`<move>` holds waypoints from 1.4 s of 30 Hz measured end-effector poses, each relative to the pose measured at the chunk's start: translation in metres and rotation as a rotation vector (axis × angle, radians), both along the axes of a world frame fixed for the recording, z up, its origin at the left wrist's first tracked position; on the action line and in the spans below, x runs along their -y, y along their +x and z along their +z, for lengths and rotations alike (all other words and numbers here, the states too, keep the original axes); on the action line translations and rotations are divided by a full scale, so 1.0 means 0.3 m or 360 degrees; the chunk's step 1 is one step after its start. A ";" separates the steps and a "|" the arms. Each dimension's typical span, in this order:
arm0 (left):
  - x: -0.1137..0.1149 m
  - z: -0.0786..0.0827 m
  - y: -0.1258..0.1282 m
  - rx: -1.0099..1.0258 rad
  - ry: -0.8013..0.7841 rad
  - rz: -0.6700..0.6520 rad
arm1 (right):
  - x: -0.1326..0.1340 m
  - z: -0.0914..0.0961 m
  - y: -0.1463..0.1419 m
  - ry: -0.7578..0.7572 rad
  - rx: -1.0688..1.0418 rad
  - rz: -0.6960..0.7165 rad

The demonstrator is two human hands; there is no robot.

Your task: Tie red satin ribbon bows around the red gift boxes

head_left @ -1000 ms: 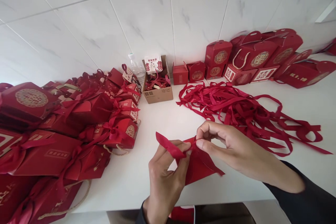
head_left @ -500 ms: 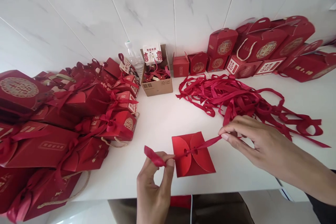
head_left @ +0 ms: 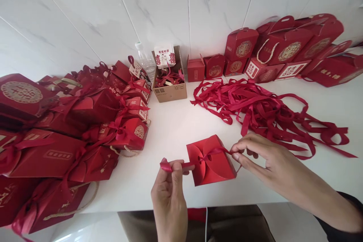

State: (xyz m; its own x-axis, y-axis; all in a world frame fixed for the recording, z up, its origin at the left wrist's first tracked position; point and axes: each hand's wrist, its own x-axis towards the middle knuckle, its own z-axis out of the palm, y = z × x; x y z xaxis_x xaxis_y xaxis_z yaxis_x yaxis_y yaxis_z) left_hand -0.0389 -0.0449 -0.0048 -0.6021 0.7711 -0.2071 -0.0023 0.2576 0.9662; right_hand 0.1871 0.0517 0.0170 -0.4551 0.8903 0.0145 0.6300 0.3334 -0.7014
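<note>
Head view: the small red square cardboard box [head_left: 212, 170] sits on the white tabletop [head_left: 133, 189], just in front of the tangled crimson ribbon heap [head_left: 252, 102]; the left hand [head_left: 170, 200] and right hand [head_left: 268, 159] pinch opposite tails of its narrow satiny ribbon [head_left: 217, 150]

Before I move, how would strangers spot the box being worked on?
On the white table, look toward the front, between the left hand and the right hand. The red box there stands apart from the heaped boxes, both hands holding its ribbon.
</note>
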 end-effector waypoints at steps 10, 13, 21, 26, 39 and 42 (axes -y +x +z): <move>-0.019 0.034 -0.039 -0.0044 0.0040 -0.0225 | 0.004 0.005 0.024 -0.0096 -0.0047 -0.0138; -0.039 0.063 -0.070 -0.0153 0.0082 -0.0378 | 0.011 0.007 0.018 -0.0132 -0.0068 -0.0143; -0.120 0.168 -0.059 -0.0050 0.0182 -0.0681 | 0.007 0.090 -0.037 -0.0090 -0.0207 -0.0091; -0.155 0.166 -0.043 0.0052 0.0164 -0.0684 | 0.013 0.154 -0.082 -0.0270 -0.0330 0.0127; -0.161 0.153 -0.056 -0.0857 0.0360 -0.0677 | -0.003 0.149 -0.110 -0.0423 -0.0425 0.0143; -0.157 0.157 -0.053 -0.0830 0.0405 -0.0647 | -0.014 0.156 -0.112 -0.0486 -0.0487 0.0147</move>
